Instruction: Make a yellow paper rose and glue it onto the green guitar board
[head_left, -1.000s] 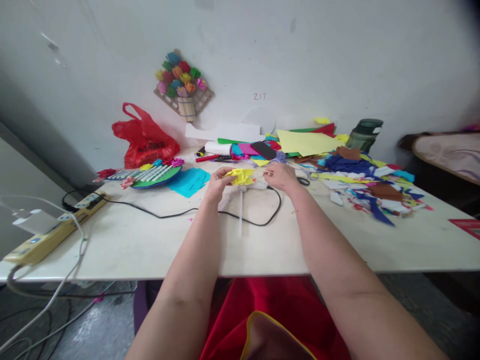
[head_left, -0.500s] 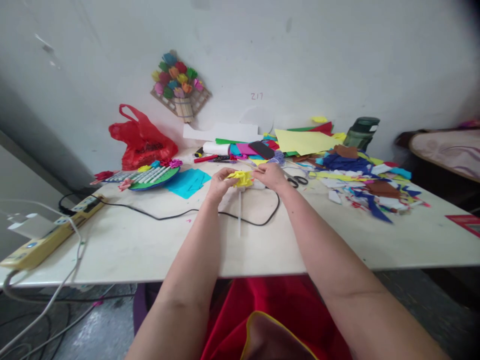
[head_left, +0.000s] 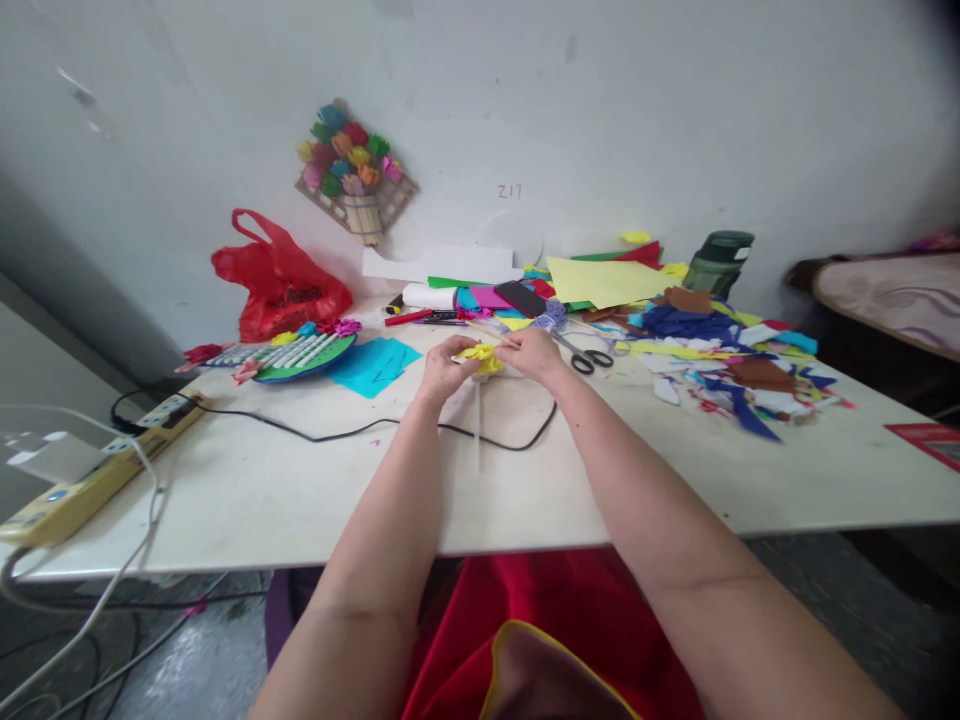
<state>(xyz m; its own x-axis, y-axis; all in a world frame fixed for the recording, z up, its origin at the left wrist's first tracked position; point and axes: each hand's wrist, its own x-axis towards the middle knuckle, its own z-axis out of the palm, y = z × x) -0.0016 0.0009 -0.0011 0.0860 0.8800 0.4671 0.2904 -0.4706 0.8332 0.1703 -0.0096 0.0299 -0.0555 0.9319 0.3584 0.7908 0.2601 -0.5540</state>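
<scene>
Pinching crumpled yellow paper (head_left: 486, 359) between the closed fingers of the left hand (head_left: 444, 370), over the middle of the white table (head_left: 532, 500). Touching the right edge of the paper with the bent fingertips of the right hand (head_left: 534, 352); too small to tell if gripping or not. Just below the paper, a thin white stick (head_left: 477, 430). Near the right hand, black scissors (head_left: 584, 363). At the back left, a puffy red plastic bag (head_left: 292, 285) with a handle up; cannot see inside. In front of it, a round green plate (head_left: 341, 350) with white rolls (head_left: 304, 351) in a row and bright flowers at the edge. On the wall, a little pot of sticks (head_left: 364, 219) under lots of colored flowers (head_left: 349, 150). At the back right, a green bottle (head_left: 715, 268) with a lid on, behind a messy heap of scraps (head_left: 697, 328); cannot tell about the inside.
</scene>
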